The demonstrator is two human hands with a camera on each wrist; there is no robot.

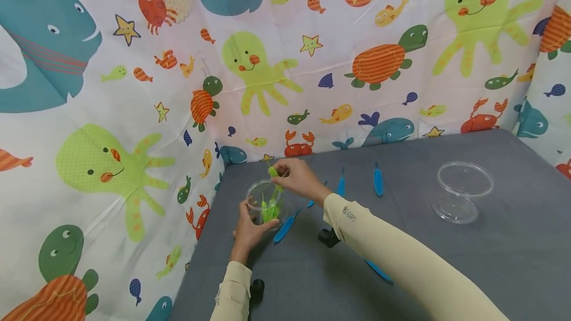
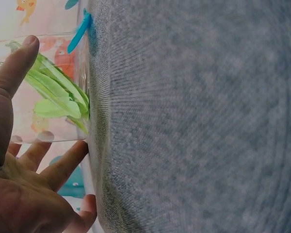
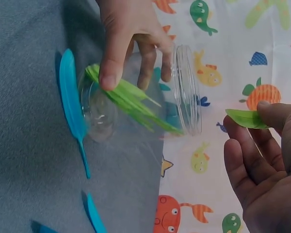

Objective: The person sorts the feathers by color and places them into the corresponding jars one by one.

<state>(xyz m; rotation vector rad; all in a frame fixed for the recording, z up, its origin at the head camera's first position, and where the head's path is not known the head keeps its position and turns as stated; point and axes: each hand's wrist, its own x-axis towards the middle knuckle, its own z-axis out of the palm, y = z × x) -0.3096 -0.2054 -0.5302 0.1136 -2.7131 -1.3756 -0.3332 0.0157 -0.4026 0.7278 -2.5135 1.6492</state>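
Observation:
A clear jar [image 3: 188,92] stands upright on the grey cloth, with several green feathers [image 1: 270,212] leaning inside it. My left hand [image 1: 251,232] holds the jar low around its side, thumb on the near side and fingers behind. Above the jar's mouth, my right hand [image 1: 298,180] pinches one more green feather [image 3: 245,118] between thumb and fingers. In the head view its lower end overlaps the jar's rim. Right beside the jar lies a blue feather [image 1: 284,229].
More blue feathers lie around: one [image 1: 341,185] behind the right forearm, another [image 1: 378,181] farther back, one [image 1: 379,271] partly under the sleeve. A second clear jar [image 1: 457,209] stands at the right. Sea-animal fabric [image 1: 267,128] hangs behind and left of the table.

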